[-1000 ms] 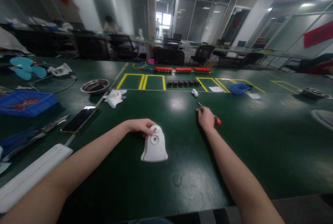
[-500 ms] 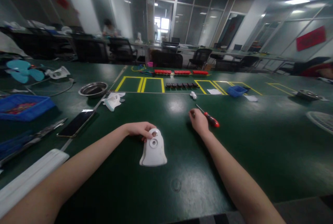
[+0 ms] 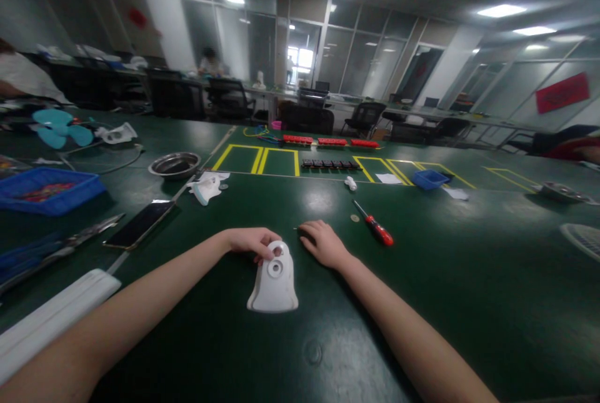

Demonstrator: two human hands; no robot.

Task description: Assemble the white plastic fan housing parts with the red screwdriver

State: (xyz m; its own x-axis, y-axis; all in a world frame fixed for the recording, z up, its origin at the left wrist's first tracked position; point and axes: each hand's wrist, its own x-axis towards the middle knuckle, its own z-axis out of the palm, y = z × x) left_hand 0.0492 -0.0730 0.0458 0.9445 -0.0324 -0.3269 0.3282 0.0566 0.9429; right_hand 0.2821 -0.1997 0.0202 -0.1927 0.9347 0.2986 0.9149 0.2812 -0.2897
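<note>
My left hand (image 3: 253,243) grips the top of a white bell-shaped plastic housing (image 3: 273,287), thumb at its upper opening. A round raised ring with a hole shows on the housing face. Just right of it my right hand (image 3: 323,243) rests low over the green table, fingers curled. A thin small tip pokes out by its fingertips; what it belongs to is hidden. To the right lies a red-handled screwdriver (image 3: 379,230), its shaft toward the upper left. A small round disc (image 3: 355,218) lies between that hand and the screwdriver.
A white small part (image 3: 350,184) lies ahead. On the left are a phone (image 3: 140,224), a blue tray (image 3: 51,201), a metal bowl (image 3: 162,167), a white-and-teal piece (image 3: 206,189) and blue fan blades (image 3: 62,129). A blue basket (image 3: 429,180) sits far right.
My right hand has moved left from beside the screwdriver to near the housing, uncovering the small disc. My left hand still holds the housing. The view has tipped up slightly.
</note>
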